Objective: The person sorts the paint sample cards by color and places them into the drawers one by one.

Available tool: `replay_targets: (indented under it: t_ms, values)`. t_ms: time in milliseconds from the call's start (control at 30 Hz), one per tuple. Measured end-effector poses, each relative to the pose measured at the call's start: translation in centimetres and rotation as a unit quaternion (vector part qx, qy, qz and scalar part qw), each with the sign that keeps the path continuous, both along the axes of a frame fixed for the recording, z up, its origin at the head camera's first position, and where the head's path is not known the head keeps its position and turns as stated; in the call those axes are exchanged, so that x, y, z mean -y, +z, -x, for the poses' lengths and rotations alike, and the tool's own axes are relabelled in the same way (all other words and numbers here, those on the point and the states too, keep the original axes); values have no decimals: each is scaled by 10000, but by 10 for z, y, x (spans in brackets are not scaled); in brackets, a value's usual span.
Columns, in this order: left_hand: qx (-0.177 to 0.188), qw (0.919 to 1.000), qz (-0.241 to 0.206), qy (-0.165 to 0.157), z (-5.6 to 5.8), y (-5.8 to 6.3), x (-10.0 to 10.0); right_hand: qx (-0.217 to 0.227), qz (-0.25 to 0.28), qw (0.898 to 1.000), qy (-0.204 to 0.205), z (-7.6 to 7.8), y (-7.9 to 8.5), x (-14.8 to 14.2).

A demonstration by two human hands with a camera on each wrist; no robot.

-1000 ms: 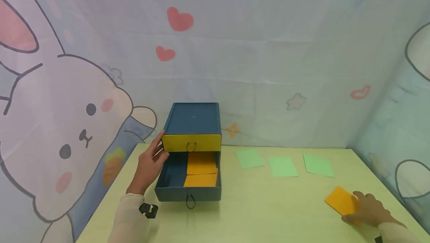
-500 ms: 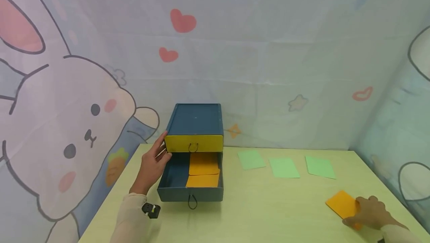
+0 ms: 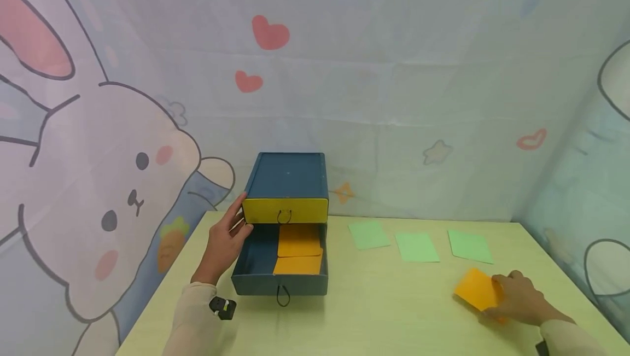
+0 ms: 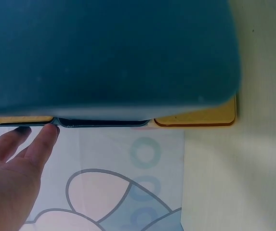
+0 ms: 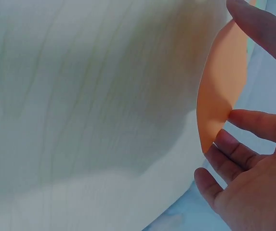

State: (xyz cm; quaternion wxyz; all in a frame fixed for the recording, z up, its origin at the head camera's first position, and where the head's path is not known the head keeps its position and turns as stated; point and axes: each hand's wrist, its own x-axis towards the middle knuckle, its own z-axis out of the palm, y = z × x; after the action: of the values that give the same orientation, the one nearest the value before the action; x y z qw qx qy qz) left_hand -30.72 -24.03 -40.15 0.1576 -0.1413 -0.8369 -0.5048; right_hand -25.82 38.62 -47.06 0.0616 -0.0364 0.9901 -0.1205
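A blue two-drawer box (image 3: 287, 175) stands on the table with its yellow-fronted upper drawer (image 3: 310, 211) pushed in and its lower drawer (image 3: 305, 286) pulled out. Two orange paper squares (image 3: 297, 240) lie overlapping in the right part of the lower drawer. My left hand (image 3: 223, 246) rests against the box's left side, fingers fairly straight, thumb near the front corner; its fingertips show at the box's edge in the left wrist view. At the right, my right hand (image 3: 519, 298) pinches another orange paper square (image 5: 224, 82) between thumb and fingers, and the sheet bends, tilted above the table.
Three green paper squares (image 3: 417, 247) lie in a row along the back of the pale wooden table (image 3: 394, 312). A cartoon-printed cloth (image 3: 374, 88) hangs behind and at the sides. Black cord loops (image 3: 283, 295) hang on the drawer fronts.
My right hand has picked the orange paper square off the table and moved it slightly left and up. The left hand stays at the box; the head view has shifted slightly.
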Motion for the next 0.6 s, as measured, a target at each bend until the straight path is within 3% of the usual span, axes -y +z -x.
replay_targets:
  t_ms: [367, 600]
  values:
    - [58, 10000, 27, 31, -1, 0, 0, -363, 333, 9975, 499, 2, 24, 50]
    - [32, 10000, -29, -25, -2, 0, 0, -580, 748, 9907, 976, 1, 42, 92]
